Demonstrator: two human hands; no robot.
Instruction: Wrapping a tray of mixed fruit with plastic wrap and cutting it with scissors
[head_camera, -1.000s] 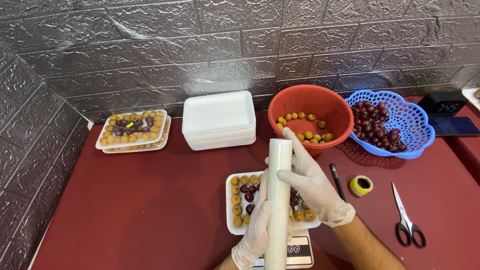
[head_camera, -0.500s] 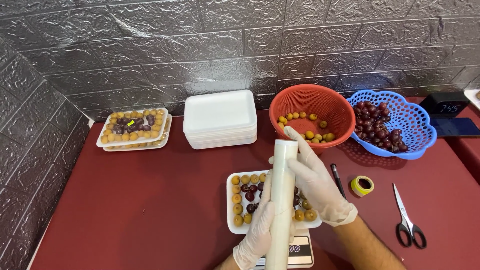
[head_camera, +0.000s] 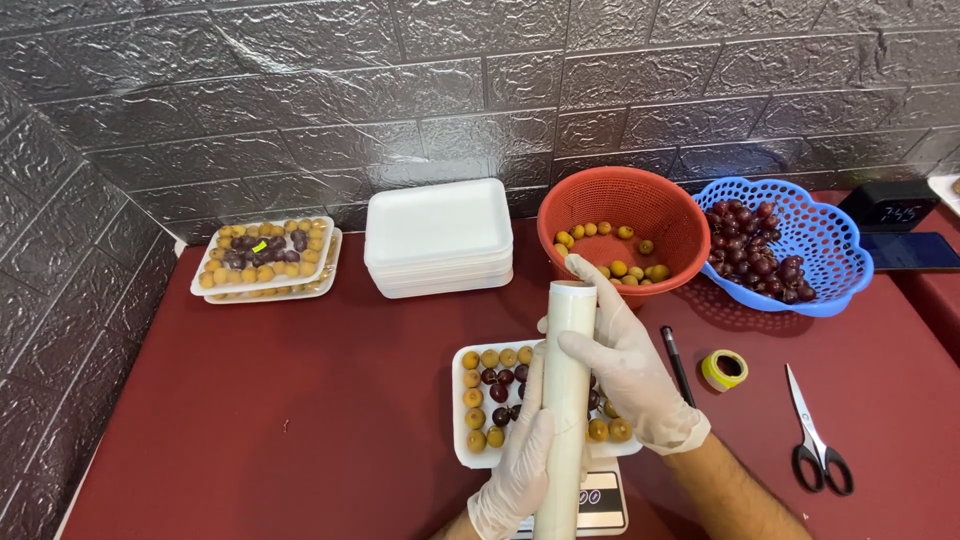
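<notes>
A roll of clear wrap (head_camera: 566, 400) is held upright, slightly tilted, above the near edge of the red table (head_camera: 300, 400), directly over a white foam tray of fruit (head_camera: 480, 400) that sits on a small scale (head_camera: 600, 505). The roll is gripped by both gloved hands. The left hand (head_camera: 520, 465) is closed around the lower part of the roll, fingers wrapped from the left side. The right hand (head_camera: 625, 365) is set against the upper right side of the roll, fingers curled partway around it, index finger stretched up toward the top end; not a full fist. The tray below is partly hidden by the roll and both hands; yellow fruit is seen along its edges and dark red fruit in the middle. Just right of the right hand, a black pen (head_camera: 676, 365) and a yellow tape roll (head_camera: 724, 369) are laid on the table, with scissors (head_camera: 815, 440) further right. Behind the roll, a red basket (head_camera: 650, 200) with a few yellow fruits and a blue basket (head_camera: 830, 260) with dark red fruits are placed near the wall. A stack of empty foam trays (head_camera: 440, 235) is seen at centre back, and a filled, wrapped tray pair (head_camera: 265, 260) well apart at back left.
</notes>
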